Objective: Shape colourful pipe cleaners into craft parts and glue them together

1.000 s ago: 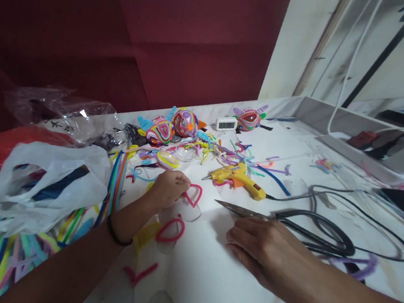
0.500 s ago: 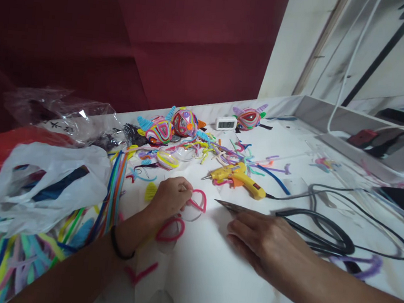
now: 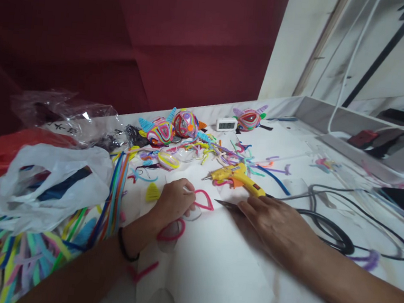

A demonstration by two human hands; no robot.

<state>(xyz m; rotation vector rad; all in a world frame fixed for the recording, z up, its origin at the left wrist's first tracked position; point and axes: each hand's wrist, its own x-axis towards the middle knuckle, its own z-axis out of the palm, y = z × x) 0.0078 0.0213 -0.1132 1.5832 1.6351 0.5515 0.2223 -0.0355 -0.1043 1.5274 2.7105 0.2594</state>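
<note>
My left hand (image 3: 175, 199) is closed, pinching a bright pink pipe cleaner (image 3: 205, 200) bent into a pointed teardrop loop. Beneath it, a clear curved plastic piece lies on the white paper (image 3: 219, 267). A second pink loop (image 3: 172, 230) sits just below that hand, on another clear piece. My right hand (image 3: 274, 220) is closed over scissors (image 3: 227, 204) lying low at the paper; the dark blade tip points left toward the pink loop, and black handle loops show behind the hand. Its fingertips are partly hidden. Lower left lies a pink V-shaped pipe cleaner (image 3: 143, 272).
A yellow glue gun (image 3: 237, 176) lies just beyond my right hand, its black cord (image 3: 365, 193) looping right. Several decorated colourful figures (image 3: 159, 130) and a white digital clock (image 3: 226, 124) stand at the back. Plastic bags (image 3: 12, 195) and bundled pipe cleaners (image 3: 23, 263) fill the left.
My right hand has shifted right along the scissors, from the blades toward the handles. My left hand has moved slightly right with the pink loop, which now points further right.
</note>
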